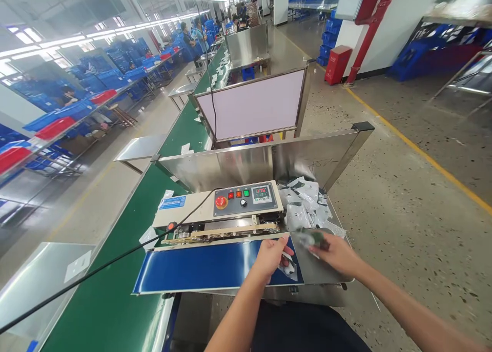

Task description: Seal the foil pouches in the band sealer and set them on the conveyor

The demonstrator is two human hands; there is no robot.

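Left hand (pixel 271 257) pinching foil packet (pixel 289 268) on blue belt (pixel 207 267) — right hand (pixel 338 254) gripping dark-green packet (pixel 313 238) beside band sealer (pixel 219 208).

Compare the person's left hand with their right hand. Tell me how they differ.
The left hand lies over the sealer's blue conveyor belt, while the right hand is over the steel plate beside it. The left hand is at a white pouch, its grip unclear; the right hand pinches a dark green packet. The left hand's fingers point up and right, the right hand's point left. Both are bare and reach toward each other.
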